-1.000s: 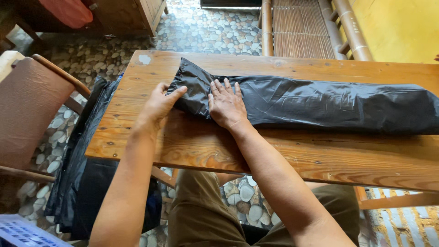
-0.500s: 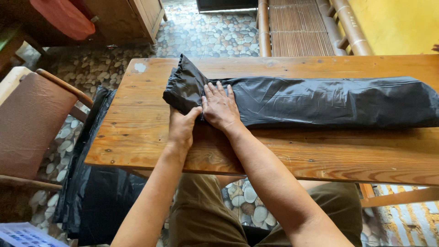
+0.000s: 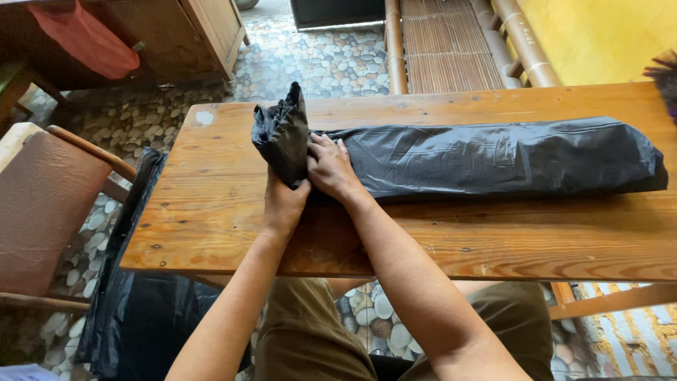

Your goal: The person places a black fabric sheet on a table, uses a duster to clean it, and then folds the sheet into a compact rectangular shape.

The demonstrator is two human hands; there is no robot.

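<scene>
A long black plastic bag (image 3: 493, 155), folded into a narrow strip, lies across the wooden table (image 3: 211, 212). Its left end (image 3: 281, 130) is lifted and stands up off the table. My left hand (image 3: 283, 201) grips that raised end from underneath. My right hand (image 3: 328, 168) presses flat on the strip just right of the fold, fingers pointing away from me.
A brown padded chair (image 3: 42, 204) stands at the left, with more black plastic (image 3: 134, 296) draped beside it down to the pebble floor. A bamboo bench (image 3: 451, 42) sits behind the table against a yellow wall. A wooden cabinet (image 3: 204, 28) stands at the back left.
My left hand moved from the bag's far left edge to beneath its end and lifted that end upright. My right hand stayed pressing the strip.
</scene>
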